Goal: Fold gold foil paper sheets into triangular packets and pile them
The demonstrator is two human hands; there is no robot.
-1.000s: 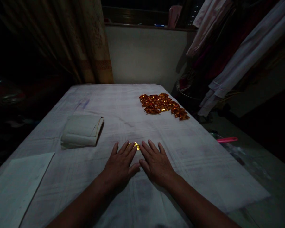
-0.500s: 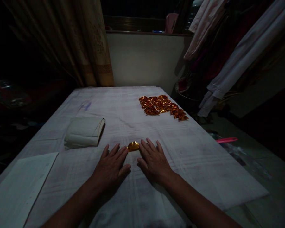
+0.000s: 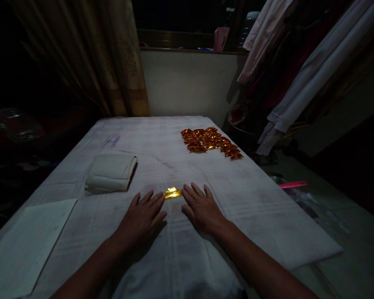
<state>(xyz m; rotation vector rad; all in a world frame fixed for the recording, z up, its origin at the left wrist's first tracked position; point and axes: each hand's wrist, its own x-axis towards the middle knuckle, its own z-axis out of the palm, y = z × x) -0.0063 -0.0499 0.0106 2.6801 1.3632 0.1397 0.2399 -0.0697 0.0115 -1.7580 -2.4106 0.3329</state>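
gold foil between flat palms

your left hand [image 3: 141, 218] and right hand [image 3: 202, 209] lay flat, fingers spread, gripping nothing, flanking the folded gold foil piece [image 3: 172, 193] near the table [image 3: 268, 216] middle; finished foil pieces [image 3: 210, 141] sat aside by the far right edge.

We rest our left hand [image 3: 142, 219] and right hand [image 3: 202, 209] flat, fingers spread, on the cloth-covered tabletop [image 3: 162, 145], near its front edge. A gold foil piece [image 3: 172, 193] lies between our fingertips. A pile of folded foil pieces [image 3: 210, 142] sits by the right edge, a folded cloth [image 3: 110, 173] toward the left.
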